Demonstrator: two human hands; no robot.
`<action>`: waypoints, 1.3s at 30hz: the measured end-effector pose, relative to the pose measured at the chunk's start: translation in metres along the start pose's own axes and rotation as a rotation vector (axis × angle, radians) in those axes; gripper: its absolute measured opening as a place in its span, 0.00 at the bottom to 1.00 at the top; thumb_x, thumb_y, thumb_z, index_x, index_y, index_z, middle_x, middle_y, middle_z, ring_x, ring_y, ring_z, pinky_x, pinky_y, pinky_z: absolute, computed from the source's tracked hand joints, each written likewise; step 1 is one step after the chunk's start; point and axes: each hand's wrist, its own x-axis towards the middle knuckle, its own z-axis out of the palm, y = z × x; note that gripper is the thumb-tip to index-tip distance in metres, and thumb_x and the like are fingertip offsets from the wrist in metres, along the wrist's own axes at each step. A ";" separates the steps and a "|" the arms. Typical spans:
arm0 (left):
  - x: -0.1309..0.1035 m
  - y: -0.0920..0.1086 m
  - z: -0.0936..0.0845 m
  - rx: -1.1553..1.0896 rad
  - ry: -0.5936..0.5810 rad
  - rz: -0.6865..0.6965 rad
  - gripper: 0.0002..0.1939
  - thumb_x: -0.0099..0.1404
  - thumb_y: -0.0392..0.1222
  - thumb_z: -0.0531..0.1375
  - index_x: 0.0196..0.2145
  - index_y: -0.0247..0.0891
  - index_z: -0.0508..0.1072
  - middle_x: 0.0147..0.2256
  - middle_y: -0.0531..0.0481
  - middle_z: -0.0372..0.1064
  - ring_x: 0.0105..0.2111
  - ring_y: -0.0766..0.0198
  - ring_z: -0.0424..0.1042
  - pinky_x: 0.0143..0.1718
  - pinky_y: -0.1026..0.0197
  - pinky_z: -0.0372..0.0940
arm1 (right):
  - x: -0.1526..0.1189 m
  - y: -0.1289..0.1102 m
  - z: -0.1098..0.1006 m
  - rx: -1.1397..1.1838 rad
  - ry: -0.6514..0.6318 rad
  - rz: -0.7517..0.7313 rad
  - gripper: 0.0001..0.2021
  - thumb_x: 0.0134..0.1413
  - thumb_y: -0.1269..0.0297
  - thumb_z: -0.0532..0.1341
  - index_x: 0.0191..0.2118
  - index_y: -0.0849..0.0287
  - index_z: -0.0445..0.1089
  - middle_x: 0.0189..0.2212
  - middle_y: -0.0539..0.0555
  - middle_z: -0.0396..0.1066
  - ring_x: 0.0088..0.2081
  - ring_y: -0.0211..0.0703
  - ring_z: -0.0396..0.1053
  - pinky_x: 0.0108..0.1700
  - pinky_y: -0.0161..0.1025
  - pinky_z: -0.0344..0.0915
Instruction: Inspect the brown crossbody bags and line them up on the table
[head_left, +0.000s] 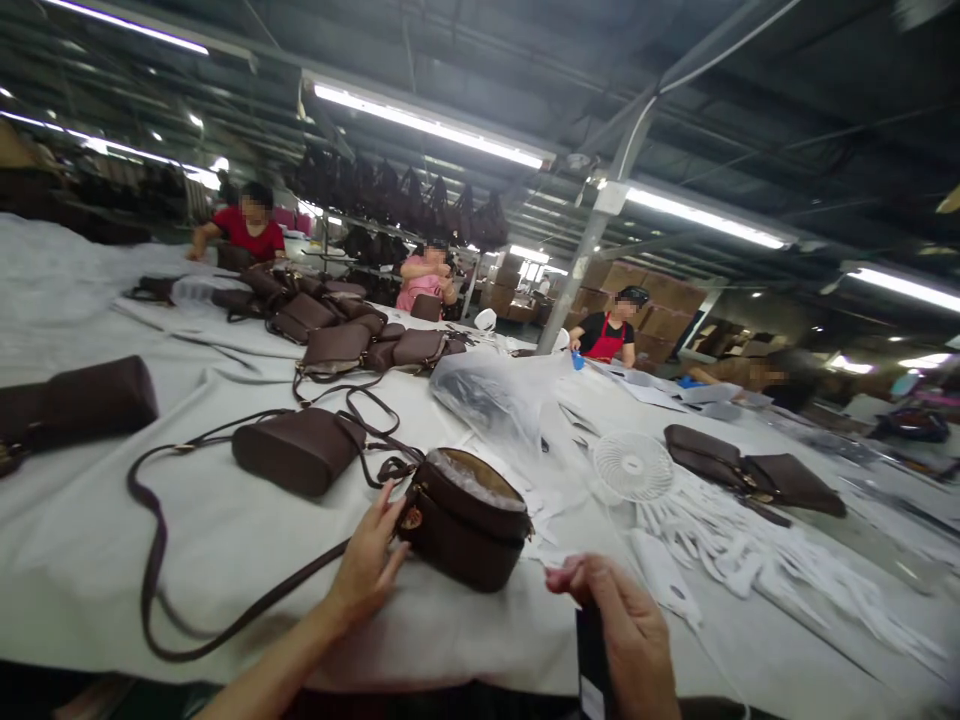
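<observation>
A dark brown handbag (469,530) stands on the white-covered table, its top open and clear plastic showing inside. My left hand (371,565) rests against the bag's left side near a round gold emblem, fingers stretched and apart. To the right of the bag my right hand (622,625) is closed in a pinch. From it hangs a flat black tag (591,655) with a white label near its lower end. A long brown strap (157,560) loops over the table to the left. Behind my left hand lies another brown bag (300,450) on its side.
Several brown bags (337,345) are heaped farther back. A clear plastic bag (495,395), a white fan (634,466) and a pile of white strips (742,555) lie across the middle and right. Several co-workers, one in a red apron (604,345), are around the table.
</observation>
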 end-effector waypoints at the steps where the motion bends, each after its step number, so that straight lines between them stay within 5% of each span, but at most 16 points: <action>1: -0.002 0.008 -0.008 -0.056 0.018 -0.024 0.26 0.66 0.41 0.53 0.62 0.41 0.61 0.67 0.39 0.47 0.64 0.47 0.53 0.64 0.43 0.52 | -0.007 -0.002 0.015 0.057 -0.088 0.038 0.20 0.53 0.45 0.61 0.24 0.58 0.71 0.26 0.56 0.73 0.31 0.47 0.71 0.38 0.42 0.68; 3: -0.006 0.029 -0.028 -0.223 -0.008 -0.107 0.23 0.67 0.44 0.52 0.59 0.42 0.64 0.64 0.40 0.53 0.63 0.49 0.56 0.61 0.45 0.55 | -0.018 -0.005 0.045 0.097 -0.252 0.114 0.19 0.52 0.47 0.63 0.26 0.59 0.72 0.21 0.53 0.71 0.27 0.44 0.69 0.34 0.39 0.67; 5: -0.009 0.051 -0.047 -0.477 -0.158 -0.227 0.21 0.68 0.48 0.52 0.57 0.42 0.66 0.58 0.40 0.63 0.58 0.51 0.63 0.56 0.48 0.60 | -0.027 -0.010 0.073 0.102 -0.340 0.147 0.17 0.50 0.48 0.65 0.29 0.60 0.74 0.20 0.52 0.71 0.26 0.42 0.69 0.33 0.37 0.66; 10: -0.022 0.084 -0.064 -1.037 -0.479 -0.437 0.27 0.57 0.51 0.62 0.53 0.40 0.67 0.45 0.45 0.71 0.45 0.56 0.69 0.43 0.57 0.64 | -0.037 -0.019 0.120 0.197 -0.454 0.109 0.19 0.48 0.50 0.68 0.42 0.58 0.77 0.36 0.56 0.77 0.37 0.47 0.73 0.41 0.42 0.70; 14: -0.032 0.081 -0.055 -1.049 -0.509 -0.644 0.18 0.57 0.54 0.61 0.35 0.34 0.69 0.25 0.52 0.68 0.23 0.68 0.63 0.27 0.64 0.56 | -0.029 -0.012 0.136 0.352 -0.413 0.221 0.18 0.49 0.52 0.68 0.43 0.58 0.78 0.39 0.58 0.77 0.33 0.42 0.71 0.39 0.40 0.70; 21: -0.038 0.060 -0.050 -1.053 -0.546 -0.677 0.20 0.56 0.57 0.60 0.29 0.35 0.66 0.23 0.52 0.68 0.21 0.69 0.60 0.24 0.65 0.52 | -0.007 -0.004 0.149 0.467 -0.403 0.305 0.20 0.48 0.52 0.68 0.44 0.60 0.78 0.44 0.62 0.75 0.31 0.37 0.67 0.27 0.32 0.62; 25: -0.023 0.044 -0.062 -0.963 -0.596 -0.590 0.16 0.59 0.52 0.59 0.35 0.35 0.71 0.31 0.50 0.72 0.28 0.65 0.66 0.30 0.64 0.58 | 0.010 -0.003 0.152 0.226 -0.444 0.262 0.19 0.50 0.53 0.66 0.43 0.61 0.77 0.40 0.60 0.76 0.22 0.29 0.58 0.21 0.30 0.52; 28: 0.006 0.023 -0.063 -0.758 -0.385 -0.471 0.17 0.64 0.51 0.54 0.39 0.36 0.74 0.37 0.47 0.72 0.38 0.59 0.69 0.40 0.60 0.63 | 0.031 -0.013 0.150 0.052 -0.491 0.138 0.24 0.53 0.51 0.64 0.52 0.59 0.71 0.36 0.57 0.77 0.17 0.28 0.53 0.19 0.31 0.50; 30: 0.029 0.007 -0.056 -0.561 -0.213 -0.418 0.17 0.64 0.48 0.52 0.40 0.36 0.75 0.40 0.45 0.72 0.43 0.56 0.69 0.47 0.57 0.62 | 0.049 -0.027 0.147 -0.123 -0.533 0.001 0.23 0.56 0.53 0.60 0.56 0.57 0.67 0.36 0.55 0.77 0.18 0.31 0.57 0.20 0.32 0.54; 32: 0.048 -0.006 -0.044 -0.400 -0.137 -0.367 0.16 0.64 0.44 0.52 0.42 0.36 0.76 0.45 0.42 0.72 0.47 0.54 0.68 0.52 0.54 0.60 | 0.066 -0.044 0.145 -0.368 -0.600 -0.192 0.15 0.59 0.58 0.57 0.50 0.56 0.71 0.34 0.53 0.77 0.24 0.36 0.65 0.28 0.34 0.61; 35: 0.064 -0.013 -0.026 -0.338 -0.180 -0.270 0.17 0.64 0.43 0.51 0.43 0.36 0.77 0.48 0.41 0.72 0.50 0.51 0.68 0.55 0.52 0.58 | 0.087 -0.066 0.146 -0.750 -0.709 -0.462 0.12 0.62 0.64 0.53 0.37 0.56 0.74 0.31 0.51 0.75 0.32 0.40 0.70 0.37 0.35 0.63; 39: 0.065 -0.004 -0.007 -0.485 -0.152 -0.233 0.16 0.65 0.43 0.53 0.46 0.39 0.76 0.47 0.45 0.74 0.48 0.52 0.70 0.54 0.54 0.61 | 0.102 -0.071 0.159 -1.200 -0.711 -0.612 0.13 0.64 0.67 0.51 0.37 0.56 0.73 0.34 0.52 0.73 0.34 0.39 0.71 0.34 0.33 0.59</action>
